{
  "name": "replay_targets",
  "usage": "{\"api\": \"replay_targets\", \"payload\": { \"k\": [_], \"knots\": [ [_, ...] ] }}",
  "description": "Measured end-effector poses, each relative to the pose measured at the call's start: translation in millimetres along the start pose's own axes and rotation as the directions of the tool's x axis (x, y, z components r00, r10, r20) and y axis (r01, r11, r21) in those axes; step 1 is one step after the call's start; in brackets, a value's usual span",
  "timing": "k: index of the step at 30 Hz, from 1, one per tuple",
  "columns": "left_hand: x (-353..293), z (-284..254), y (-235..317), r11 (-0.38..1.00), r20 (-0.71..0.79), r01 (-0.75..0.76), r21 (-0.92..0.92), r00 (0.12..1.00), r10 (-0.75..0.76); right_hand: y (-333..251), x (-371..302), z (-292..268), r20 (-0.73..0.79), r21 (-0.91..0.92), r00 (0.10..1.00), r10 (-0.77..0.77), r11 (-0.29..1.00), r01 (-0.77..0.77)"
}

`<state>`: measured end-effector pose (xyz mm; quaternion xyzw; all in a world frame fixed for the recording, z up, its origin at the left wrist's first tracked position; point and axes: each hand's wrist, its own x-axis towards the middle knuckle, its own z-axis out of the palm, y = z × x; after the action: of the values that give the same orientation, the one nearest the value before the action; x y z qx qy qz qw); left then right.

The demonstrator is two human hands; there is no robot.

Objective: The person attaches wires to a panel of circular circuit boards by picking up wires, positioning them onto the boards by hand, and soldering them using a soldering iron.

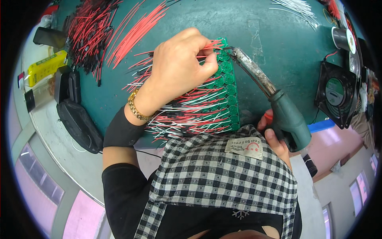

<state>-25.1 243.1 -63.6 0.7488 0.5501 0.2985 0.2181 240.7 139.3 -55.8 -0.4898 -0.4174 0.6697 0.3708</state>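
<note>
My left hand (179, 61), a gold watch on its wrist, is closed in a pinch on a red wire (213, 44) at the far end of a green circuit board panel (232, 101). My right hand (276, 139) is wrapped round a dark green soldering gun (289, 115) with a red trigger. Its scorched metal barrel slants away to the left, and the tip sits beside the board near the pinched wire. Red and white wires (191, 113) run in rows leftward from the panel's small round boards. My left hand and forearm hide some of them.
A bundle of red wires (137, 34) lies at the far left beside a heap of red wires with black ends (87, 36). White wires (296, 10) lie far right, near a solder spool (343, 40) and a black fan (336, 93). A black case (79, 123) and yellow bottle (47, 68) stand left.
</note>
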Motion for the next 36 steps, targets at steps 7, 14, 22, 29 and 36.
{"api": "replay_targets", "payload": {
  "k": [7, 14, 22, 29, 36],
  "knots": [
    [-2, 2, -2, 0.998, -0.019, -0.019, 0.058, 1.000, 0.021, -10, 5, -1, 0.051, -0.166, 0.999, 0.005, 0.986, 0.004],
    [-2, 3, -1, 0.996, -0.019, -0.024, 0.086, 0.999, 0.026, -8, 8, 1, 0.088, -0.218, 0.993, -0.072, 0.972, 0.090],
    [-5, 5, -5, 0.995, -0.017, -0.029, 0.094, 0.999, 0.031, 0, -3, 6, -0.030, -0.120, 0.999, -0.015, 0.993, 0.011],
    [-7, 3, -6, 0.996, -0.006, 0.001, 0.093, 1.000, 0.000, 2, -9, 2, -0.120, 0.049, 0.988, 0.098, 0.995, -0.092],
    [-4, 2, -4, 0.993, 0.008, -0.007, 0.119, 1.000, 0.007, 6, -13, -6, -0.064, 0.076, 0.996, 0.067, 0.995, -0.062]
  ]
}}
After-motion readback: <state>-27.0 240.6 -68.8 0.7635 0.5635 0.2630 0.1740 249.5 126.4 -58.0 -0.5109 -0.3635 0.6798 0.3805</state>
